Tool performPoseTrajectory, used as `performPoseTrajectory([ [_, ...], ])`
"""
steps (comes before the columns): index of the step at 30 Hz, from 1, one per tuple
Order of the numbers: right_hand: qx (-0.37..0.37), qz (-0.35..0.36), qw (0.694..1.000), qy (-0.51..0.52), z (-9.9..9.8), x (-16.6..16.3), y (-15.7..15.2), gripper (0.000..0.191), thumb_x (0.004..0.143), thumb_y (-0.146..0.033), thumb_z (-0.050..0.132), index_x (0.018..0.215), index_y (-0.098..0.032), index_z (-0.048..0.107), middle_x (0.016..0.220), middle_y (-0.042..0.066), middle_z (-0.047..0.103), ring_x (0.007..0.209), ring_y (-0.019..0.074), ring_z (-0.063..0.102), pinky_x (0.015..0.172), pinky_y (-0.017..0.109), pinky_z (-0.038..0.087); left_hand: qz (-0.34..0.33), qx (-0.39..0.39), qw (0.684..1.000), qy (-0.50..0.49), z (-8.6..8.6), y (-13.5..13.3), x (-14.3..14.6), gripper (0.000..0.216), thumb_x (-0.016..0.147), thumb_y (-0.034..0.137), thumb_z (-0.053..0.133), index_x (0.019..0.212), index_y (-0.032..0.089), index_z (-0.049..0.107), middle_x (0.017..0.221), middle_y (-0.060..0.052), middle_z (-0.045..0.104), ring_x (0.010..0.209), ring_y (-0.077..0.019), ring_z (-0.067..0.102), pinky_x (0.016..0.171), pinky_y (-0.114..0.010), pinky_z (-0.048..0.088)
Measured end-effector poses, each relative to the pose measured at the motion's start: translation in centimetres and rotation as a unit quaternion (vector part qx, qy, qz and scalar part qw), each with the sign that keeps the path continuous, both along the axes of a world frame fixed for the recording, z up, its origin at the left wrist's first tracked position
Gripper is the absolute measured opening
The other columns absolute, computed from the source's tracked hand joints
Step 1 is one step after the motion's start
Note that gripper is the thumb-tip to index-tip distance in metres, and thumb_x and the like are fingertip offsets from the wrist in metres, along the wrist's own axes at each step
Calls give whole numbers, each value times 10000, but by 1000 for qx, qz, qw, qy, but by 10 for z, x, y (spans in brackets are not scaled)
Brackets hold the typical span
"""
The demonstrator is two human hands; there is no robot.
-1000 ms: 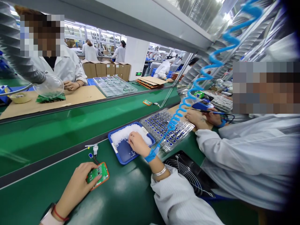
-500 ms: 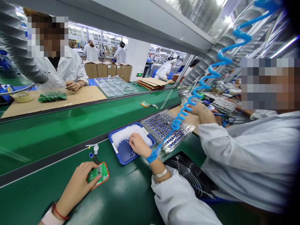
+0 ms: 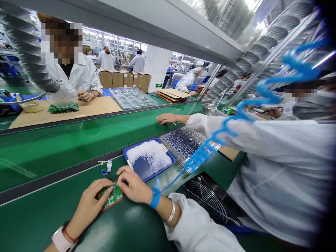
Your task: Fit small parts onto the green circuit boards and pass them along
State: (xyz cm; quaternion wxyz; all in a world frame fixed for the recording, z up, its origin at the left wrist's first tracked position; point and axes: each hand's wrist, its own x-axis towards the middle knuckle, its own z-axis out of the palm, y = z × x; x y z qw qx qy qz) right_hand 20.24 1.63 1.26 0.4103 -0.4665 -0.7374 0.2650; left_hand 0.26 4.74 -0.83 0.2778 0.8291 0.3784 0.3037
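A green circuit board (image 3: 115, 199) with an orange rim lies on the dark green bench. My left hand (image 3: 90, 197) grips it from the left, thumb across its face and fingers along the far edge. At the board's upper right edge is my right hand (image 3: 135, 185), its fingertips pinched together; anything between them is too small to make out. A blue strap with a coiled cord circles my right wrist. Beyond the board lie a white connector (image 3: 109, 166) with dark wires and a small blue square part (image 3: 104, 172).
Behind my right hand sits a blue tray (image 3: 147, 176) of small white pieces. Next to it is a clear plastic tray (image 3: 181, 140) of blue-faced parts. A black fan (image 3: 210, 196) stands at right. A co-worker's hand (image 3: 168, 118) reaches over the green conveyor (image 3: 65, 147).
My right hand has moved left from the tray of white pieces to the board. My left hand stays on the board. The co-worker's arm at right now stretches over the conveyor.
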Motion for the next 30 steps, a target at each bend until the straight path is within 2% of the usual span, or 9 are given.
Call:
performPoseTrajectory([
  [3,-20,-7,999,26,-15,-24,-6,88,811,-102,522,770,-180,514,1025,65,521,1021,153,517,873,302,441,9,-35,999,-18,1,-1,1,316,849,470,508,865,217,697,930,-56,689,866,-190,648,779,-295,537],
  [7,-40,-26,998,34,-27,-27,-3,104,798,-87,529,764,-184,516,1006,55,513,1001,153,511,851,298,445,13,-76,997,-17,0,1,1,329,821,487,528,785,211,705,879,-56,699,825,-194,657,762,-300,546],
  [18,-37,-3,999,-23,-29,-23,0,120,782,-73,542,732,-177,509,990,52,539,973,152,509,887,319,421,12,-76,997,16,-11,7,-1,294,785,472,553,722,233,712,904,-54,693,872,-211,649,795,-334,536],
  [30,-37,-11,998,-43,-32,-25,3,159,747,-40,510,683,-182,476,926,53,534,927,162,513,840,300,439,15,-71,996,55,-4,6,3,330,821,457,488,684,226,680,863,-40,692,832,-206,640,773,-326,510],
])
